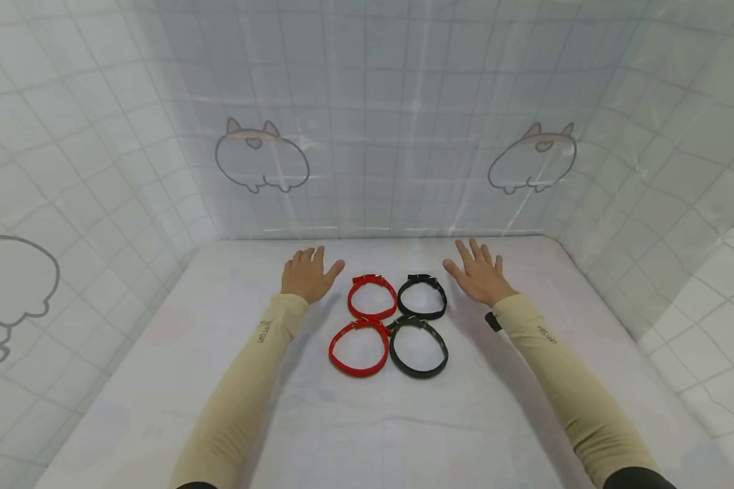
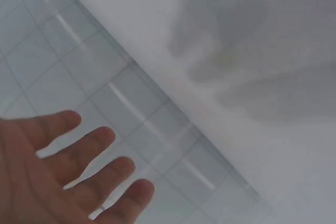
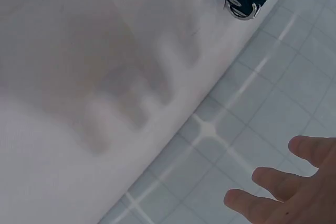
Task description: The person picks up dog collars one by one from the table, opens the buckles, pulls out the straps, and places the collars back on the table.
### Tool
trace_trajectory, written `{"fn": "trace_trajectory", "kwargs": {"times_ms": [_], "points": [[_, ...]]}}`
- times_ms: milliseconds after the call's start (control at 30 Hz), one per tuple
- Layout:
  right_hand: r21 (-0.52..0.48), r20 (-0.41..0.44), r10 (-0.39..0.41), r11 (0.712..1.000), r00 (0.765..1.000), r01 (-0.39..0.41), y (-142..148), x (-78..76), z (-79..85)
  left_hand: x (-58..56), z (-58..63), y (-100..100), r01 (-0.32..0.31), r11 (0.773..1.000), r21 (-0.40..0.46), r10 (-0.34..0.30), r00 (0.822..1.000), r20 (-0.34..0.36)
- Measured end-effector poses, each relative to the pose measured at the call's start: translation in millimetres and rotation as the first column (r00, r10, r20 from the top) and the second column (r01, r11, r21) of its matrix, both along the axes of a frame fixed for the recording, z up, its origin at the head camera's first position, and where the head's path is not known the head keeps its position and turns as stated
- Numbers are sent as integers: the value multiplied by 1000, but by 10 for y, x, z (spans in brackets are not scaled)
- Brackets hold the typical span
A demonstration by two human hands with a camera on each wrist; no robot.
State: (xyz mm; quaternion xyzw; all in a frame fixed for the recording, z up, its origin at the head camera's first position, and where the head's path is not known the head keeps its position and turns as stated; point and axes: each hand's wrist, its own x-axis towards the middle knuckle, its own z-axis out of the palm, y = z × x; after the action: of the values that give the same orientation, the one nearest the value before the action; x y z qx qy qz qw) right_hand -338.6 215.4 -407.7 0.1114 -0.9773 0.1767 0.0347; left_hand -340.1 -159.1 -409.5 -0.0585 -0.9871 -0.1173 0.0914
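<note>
My L hand & R hand: both empty, fingers apart. 2 red collars to the right of L, nearer it; 2 black collars left of R (all roundish, no clear long axis).

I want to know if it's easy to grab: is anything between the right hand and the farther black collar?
Nothing visible stands in the way: only white surface shows between the right hand and the farther black collar. The other black collar lies lower in the head view, outside that gap.
</note>
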Motion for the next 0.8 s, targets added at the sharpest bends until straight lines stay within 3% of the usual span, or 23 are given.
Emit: {"fn": "trace_trajectory", "kwargs": {"times_ms": [133, 333, 433, 567, 800], "points": [[-12, 4, 12, 1000, 1000, -12, -36, 34, -16, 22, -23, 48, 13, 1000, 27, -14, 1000, 18], [-34, -23, 37, 999, 999, -38, -106, 61, -33, 81, -37, 229, 17, 996, 88, -33, 982, 187], [-37, -12, 49, 998, 999, -50, -136, 69, -43, 94, -84, 327, 13, 996, 83, -32, 971, 238], [-49, 1, 70, 996, 998, -70, -184, 102, -47, 92, -127, 434, 25, 997, 76, -42, 971, 235], [-79, -29, 110, 991, 993, -112, -216, 145, -48, 30, -212, 485, 74, 989, 126, -92, 985, 143]]}}
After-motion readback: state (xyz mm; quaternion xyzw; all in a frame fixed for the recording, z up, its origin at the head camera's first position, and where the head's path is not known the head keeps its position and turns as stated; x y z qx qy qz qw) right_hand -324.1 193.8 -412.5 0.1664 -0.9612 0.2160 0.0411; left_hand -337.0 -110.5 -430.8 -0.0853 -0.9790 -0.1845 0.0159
